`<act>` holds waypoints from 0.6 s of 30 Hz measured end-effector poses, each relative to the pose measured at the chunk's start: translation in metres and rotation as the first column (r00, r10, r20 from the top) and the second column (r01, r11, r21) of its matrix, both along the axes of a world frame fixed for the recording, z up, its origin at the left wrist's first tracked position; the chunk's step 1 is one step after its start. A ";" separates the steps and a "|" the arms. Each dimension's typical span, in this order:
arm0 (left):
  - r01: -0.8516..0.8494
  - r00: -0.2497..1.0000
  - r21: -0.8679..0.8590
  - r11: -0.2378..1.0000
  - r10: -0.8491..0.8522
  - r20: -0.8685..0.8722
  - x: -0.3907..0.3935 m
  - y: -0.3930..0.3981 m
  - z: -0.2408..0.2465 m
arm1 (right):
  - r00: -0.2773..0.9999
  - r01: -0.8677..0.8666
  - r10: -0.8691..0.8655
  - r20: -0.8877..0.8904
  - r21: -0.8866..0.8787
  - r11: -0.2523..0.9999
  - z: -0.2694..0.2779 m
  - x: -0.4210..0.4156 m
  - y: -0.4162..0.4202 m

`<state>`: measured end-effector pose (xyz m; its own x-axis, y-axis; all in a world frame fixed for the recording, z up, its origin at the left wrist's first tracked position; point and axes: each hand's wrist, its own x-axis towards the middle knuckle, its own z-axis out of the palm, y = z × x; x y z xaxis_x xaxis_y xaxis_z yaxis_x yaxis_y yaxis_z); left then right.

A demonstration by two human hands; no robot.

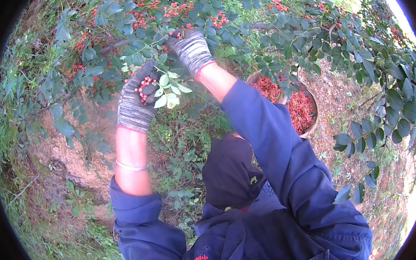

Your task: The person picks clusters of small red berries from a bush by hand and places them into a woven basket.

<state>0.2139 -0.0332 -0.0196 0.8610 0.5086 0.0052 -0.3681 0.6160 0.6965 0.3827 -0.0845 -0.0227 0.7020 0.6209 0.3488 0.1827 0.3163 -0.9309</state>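
Observation:
My left hand (138, 95), in a grey striped knit glove, is closed around a cluster of small red berries (144, 88), with a leafy sprig of pale green leaves (169, 89) beside it. Higher up and to the right, my right hand (190, 47), gloved alike, reaches into the leaves at a branch; its fingertips are partly hidden among foliage and berries, so its grip cannot be made out. More red berry clusters (220, 20) hang on the shrub just right of and above it.
A round basket (314, 114) holding many picked red berries stands on the ground beyond my right forearm. A branch (117, 45) crosses at the upper left. Leafy branches (399, 100) hang down at the right. Grass and weeds cover much of the sloping soil (66, 156).

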 end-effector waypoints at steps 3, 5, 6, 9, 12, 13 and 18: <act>0.018 1.000 -0.014 1.000 -0.018 -0.006 0.003 -0.003 0.000 | 0.993 0.080 -0.077 0.089 -0.024 0.997 0.000 0.005 -0.008; 0.000 1.000 -0.024 1.000 0.000 -0.024 0.002 -0.005 0.000 | 0.921 0.239 -0.189 0.340 -0.111 0.965 0.007 0.002 -0.016; -0.009 0.999 -0.012 1.000 0.009 -0.033 0.002 -0.008 0.001 | 0.858 0.325 -0.259 0.444 -0.077 0.943 0.005 0.002 -0.014; -0.043 0.996 0.010 0.999 0.043 -0.075 0.006 -0.010 0.001 | 0.781 0.444 -0.361 0.510 -0.047 0.895 0.001 0.012 -0.006; -0.021 0.999 0.004 1.000 0.021 -0.039 0.011 -0.017 0.004 | 0.972 0.221 -0.214 0.094 -0.081 0.972 0.007 0.036 -0.004; -0.048 0.998 0.009 0.999 0.048 -0.036 0.011 -0.019 0.006 | 0.974 0.200 -0.192 0.116 -0.054 0.978 0.017 0.029 -0.018; 0.005 1.000 -0.061 0.998 -0.004 0.006 0.008 -0.009 0.000 | 0.950 0.173 -0.190 0.248 0.089 0.981 -0.001 0.015 -0.064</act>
<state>0.2220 -0.0421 -0.0196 0.8632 0.5044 -0.0205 -0.3693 0.6587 0.6556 0.3978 -0.1485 -0.0235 0.6833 0.4614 0.5659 0.4707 0.3142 -0.8244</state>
